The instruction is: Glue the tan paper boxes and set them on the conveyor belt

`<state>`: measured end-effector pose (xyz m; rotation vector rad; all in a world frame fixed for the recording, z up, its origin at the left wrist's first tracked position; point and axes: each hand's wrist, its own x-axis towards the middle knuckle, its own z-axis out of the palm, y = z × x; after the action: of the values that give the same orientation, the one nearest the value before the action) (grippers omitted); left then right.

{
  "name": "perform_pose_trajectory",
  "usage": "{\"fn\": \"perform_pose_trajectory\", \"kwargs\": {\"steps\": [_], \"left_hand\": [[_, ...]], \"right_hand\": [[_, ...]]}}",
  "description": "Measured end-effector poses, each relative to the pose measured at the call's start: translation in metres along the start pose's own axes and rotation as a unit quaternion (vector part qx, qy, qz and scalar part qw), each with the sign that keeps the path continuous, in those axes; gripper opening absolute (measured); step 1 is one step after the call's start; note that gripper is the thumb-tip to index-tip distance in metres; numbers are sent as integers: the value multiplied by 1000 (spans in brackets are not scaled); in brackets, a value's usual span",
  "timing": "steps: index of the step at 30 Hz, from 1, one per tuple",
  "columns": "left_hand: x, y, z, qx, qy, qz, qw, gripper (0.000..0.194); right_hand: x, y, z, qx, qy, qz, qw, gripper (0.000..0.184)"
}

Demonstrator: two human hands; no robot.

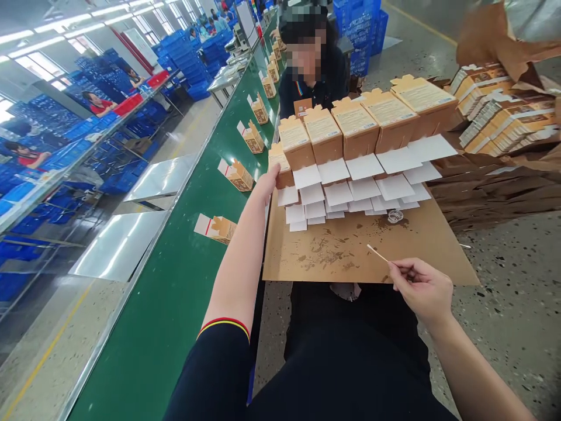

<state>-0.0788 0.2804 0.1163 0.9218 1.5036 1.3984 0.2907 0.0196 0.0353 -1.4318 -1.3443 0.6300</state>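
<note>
My right hand (423, 289) pinches a thin white cotton swab (377, 252) above the brown cardboard sheet (307, 263). The swab's tip points up and left. At the far left end of the stacked cartons, my left hand (270, 180) grips a small brown carton (280, 159), its fingers partly hidden behind it. Several printed cartons (324, 131) stand in a row with scalloped tops, and white flaps (364, 188) stick out toward me in layers. Near the flaps a small clear dish (395, 216) sits on the sheet among dark wet spots.
To the left runs a green conveyor belt (175, 280) with several open cartons (239, 175) spaced along it. A co-worker (315, 70) sits beyond the stack. Bundles of flat cartons (508, 117) lie at the right on brown paper. Blue crates (357, 35) stand behind.
</note>
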Motion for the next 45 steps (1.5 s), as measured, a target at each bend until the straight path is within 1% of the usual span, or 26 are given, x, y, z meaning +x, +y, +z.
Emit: {"fn": "perform_pose_trajectory", "kwargs": {"steps": [1,2,3,4,5,7,8,9,10,11,13,15,17,19,22,26,30,33,36,40,45], "left_hand": [[-3,0,1,6,-4,-24,1000,45],[-8,1,-1,12,-4,-49,999,42],[-16,2,-7,8,1,-61,998,40],[-26,4,-16,-13,12,-44,999,40],[-40,6,-27,-42,24,-12,999,42],[-77,3,-49,-102,37,64,992,50],[-101,-3,-59,-126,31,93,987,55],[-126,-12,-65,-142,17,107,984,60],[-152,-25,-68,-150,1,100,984,65],[-177,-40,-67,-149,-13,76,986,70],[-218,-75,-58,-135,-17,11,991,80],[-241,-109,-43,-119,-6,-29,992,87],[-248,-133,-33,-104,6,-31,994,90],[-244,-147,-28,-92,27,-14,995,90],[-236,-154,-29,-73,49,-1,996,90],[-236,-155,-31,-56,44,6,997,89],[-239,-153,-29,-54,47,2,997,91],[-240,-147,-29,-54,41,-8,998,93],[-243,-139,-30,-50,24,-20,998,89],[-249,-136,-28,-17,11,8,1000,90],[-260,-143,-24,110,8,43,993,82]], "right_hand": [[0,0,-3,0,6,5,1000,35],[0,1,-6,-1,12,10,1000,35],[1,2,-10,-1,19,16,1000,35],[2,3,-15,-1,26,21,999,35],[2,4,-20,1,35,25,999,36],[2,6,-27,1,45,32,998,36],[1,6,-30,-2,43,32,999,36],[-1,7,-30,-7,34,31,999,37],[-3,7,-29,-13,18,26,999,36],[-6,7,-26,-18,-5,20,1000,36],[-12,8,-13,-26,-55,0,998,33],[-18,8,5,-31,-102,-21,994,31],[-23,9,26,-33,-144,-44,988,29],[-28,10,44,-36,-178,-67,981,28],[-33,13,65,-39,-209,-104,972,25],[-40,18,78,-60,-220,-131,965,25],[-45,21,82,-104,-243,-166,950,28],[-45,23,81,-108,-265,-197,938,29],[-39,24,80,-109,-270,-189,938,28],[-26,24,75,-86,-227,-144,959,23],[-21,21,58,-29,-150,-91,984,20]]}}
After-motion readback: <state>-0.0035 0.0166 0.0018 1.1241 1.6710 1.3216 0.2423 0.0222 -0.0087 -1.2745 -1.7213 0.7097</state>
